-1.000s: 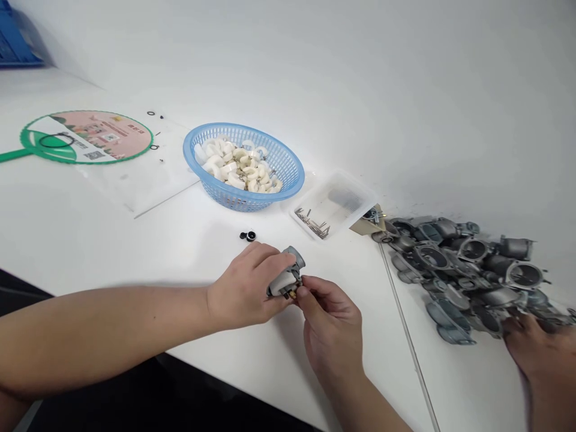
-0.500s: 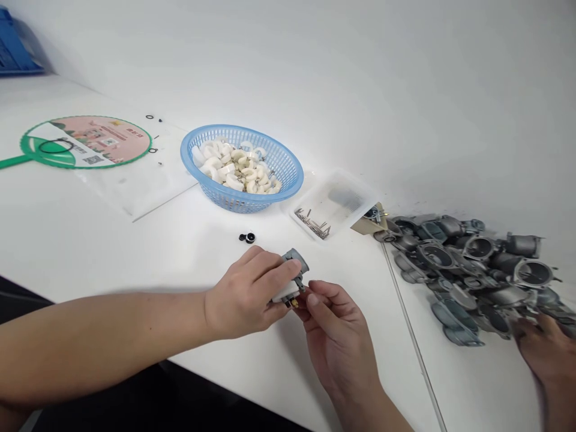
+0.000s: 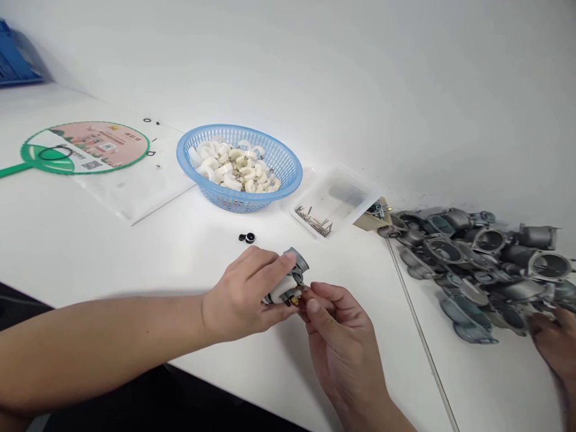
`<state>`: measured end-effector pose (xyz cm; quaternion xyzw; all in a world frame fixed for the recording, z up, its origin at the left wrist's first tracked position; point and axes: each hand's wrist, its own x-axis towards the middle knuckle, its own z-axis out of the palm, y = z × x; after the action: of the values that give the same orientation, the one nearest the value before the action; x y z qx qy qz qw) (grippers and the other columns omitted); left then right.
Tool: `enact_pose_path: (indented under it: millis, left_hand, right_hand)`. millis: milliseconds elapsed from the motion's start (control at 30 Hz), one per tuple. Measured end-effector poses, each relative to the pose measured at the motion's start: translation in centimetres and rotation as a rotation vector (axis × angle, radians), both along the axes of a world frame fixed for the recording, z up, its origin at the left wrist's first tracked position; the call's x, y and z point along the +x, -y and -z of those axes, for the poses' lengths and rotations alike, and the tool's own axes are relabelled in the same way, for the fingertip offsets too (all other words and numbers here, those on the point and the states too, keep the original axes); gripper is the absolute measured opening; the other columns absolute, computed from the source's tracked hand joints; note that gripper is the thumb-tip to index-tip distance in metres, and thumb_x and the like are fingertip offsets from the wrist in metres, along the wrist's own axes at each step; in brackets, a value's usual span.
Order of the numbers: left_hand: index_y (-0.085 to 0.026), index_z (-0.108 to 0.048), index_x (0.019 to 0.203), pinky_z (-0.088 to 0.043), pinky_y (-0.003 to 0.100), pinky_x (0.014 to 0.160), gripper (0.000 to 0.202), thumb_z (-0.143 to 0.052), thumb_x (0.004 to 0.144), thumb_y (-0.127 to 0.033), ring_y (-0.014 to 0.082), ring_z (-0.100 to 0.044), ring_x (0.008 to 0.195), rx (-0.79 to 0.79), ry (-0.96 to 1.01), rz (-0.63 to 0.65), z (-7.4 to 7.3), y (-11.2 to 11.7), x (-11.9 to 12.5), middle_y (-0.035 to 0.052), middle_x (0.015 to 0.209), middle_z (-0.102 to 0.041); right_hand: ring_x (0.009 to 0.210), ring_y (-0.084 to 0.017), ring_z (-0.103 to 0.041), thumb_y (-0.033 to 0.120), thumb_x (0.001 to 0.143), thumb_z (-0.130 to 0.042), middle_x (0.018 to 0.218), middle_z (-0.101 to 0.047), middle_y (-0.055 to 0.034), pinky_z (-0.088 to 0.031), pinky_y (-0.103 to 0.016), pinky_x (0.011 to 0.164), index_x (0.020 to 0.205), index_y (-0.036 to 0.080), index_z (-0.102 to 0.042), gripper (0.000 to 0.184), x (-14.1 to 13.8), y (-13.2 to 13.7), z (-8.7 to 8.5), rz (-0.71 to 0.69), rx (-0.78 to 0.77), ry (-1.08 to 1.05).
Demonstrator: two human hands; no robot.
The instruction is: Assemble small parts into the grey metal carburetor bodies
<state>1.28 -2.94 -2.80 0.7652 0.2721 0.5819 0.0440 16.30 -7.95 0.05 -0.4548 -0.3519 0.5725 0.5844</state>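
My left hand (image 3: 245,291) is wrapped round a small grey metal carburetor (image 3: 297,259) and holds it tilted above the table. A white float (image 3: 282,288) and a brass-coloured fitting show on the carburetor's near side. My right hand (image 3: 337,330) is closed, its thumb and forefinger pinched together right beside the fitting. What sits between those fingertips is too small and covered to make out. Just beyond my left hand, a small black ring-shaped part (image 3: 247,238) lies on the table.
A blue basket (image 3: 288,191) holds several white floats. Beside it stands a clear plastic box (image 3: 310,186) with thin metal pins. Carburetor bodies (image 3: 490,270) are heaped at right, where another person's hand (image 3: 555,342) reaches in. A green-rimmed fan (image 3: 90,144) lies left.
The view has shifted slightly, so the heap appears further right. My left hand has turned the carburetor a little, showing more of the white float. Both hands keep their grip.
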Motion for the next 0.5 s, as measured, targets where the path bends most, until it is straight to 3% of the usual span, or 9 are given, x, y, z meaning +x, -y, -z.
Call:
enact_pose_path:
  millis: [300, 500]
  left_hand:
    - [-0.014, -0.042, 0.127, -0.054, 0.033, 0.070, 0.064, -0.068, 0.073, -0.036, 0.0206, -0.058, 0.083, -0.057, -0.023, 0.009, -0.05, 0.33, -0.08, 0.0117, 0.094, -0.060]
    - [-0.014, -0.044, 0.123, -0.055, 0.032, 0.069, 0.061, -0.070, 0.072, -0.036, 0.0200, -0.058, 0.082, -0.066, -0.022, -0.023, -0.27, 0.37, -0.06, 0.0114, 0.093, -0.061]
  right_hand:
    - [0.068, -0.008, -0.066, 0.025, 0.062, -0.082, 0.076, -0.073, 0.0001, -0.053, -0.017, 0.069, 0.083, 0.025, -0.071, 0.023, -0.11, 0.15, 0.02, 0.048, 0.006, 0.035]
    - [0.078, -0.011, -0.067, 0.025, 0.067, -0.079, 0.084, -0.073, 0.0000, -0.053, -0.020, 0.076, 0.091, 0.027, -0.070, 0.026, 0.03, 0.42, 0.42, 0.054, 0.016, 0.101]
